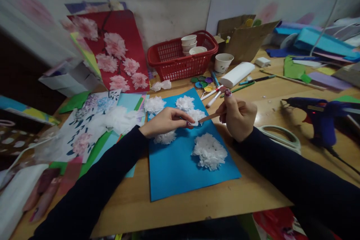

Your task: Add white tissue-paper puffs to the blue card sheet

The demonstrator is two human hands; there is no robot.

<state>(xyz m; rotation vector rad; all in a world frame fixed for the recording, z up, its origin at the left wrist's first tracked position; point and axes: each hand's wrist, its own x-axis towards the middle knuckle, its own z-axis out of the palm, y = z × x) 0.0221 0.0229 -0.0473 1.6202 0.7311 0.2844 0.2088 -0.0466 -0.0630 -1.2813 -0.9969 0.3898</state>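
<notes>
A blue sheet (180,172) lies on the wooden table with several white paper flowers on it, the largest flower (209,151) at its lower right. Above the sheet, my left hand (170,122) pinches a small white paper flower (196,117) between thumb and fingers. My right hand (239,116) is closed around a thin brown stick (212,116), whose tip meets the flower's near side. A small clear bit shows under that tip, too small to make out. Another white flower (185,103) sits at the sheet's upper part.
A red basket (180,68) with white cups stands at the back, beside a paper cup (223,63). To the right are scissors (281,137) and a blue glue gun (317,116). A red flower picture (112,48) leans at the left. Pens and paint pots lie behind the sheet.
</notes>
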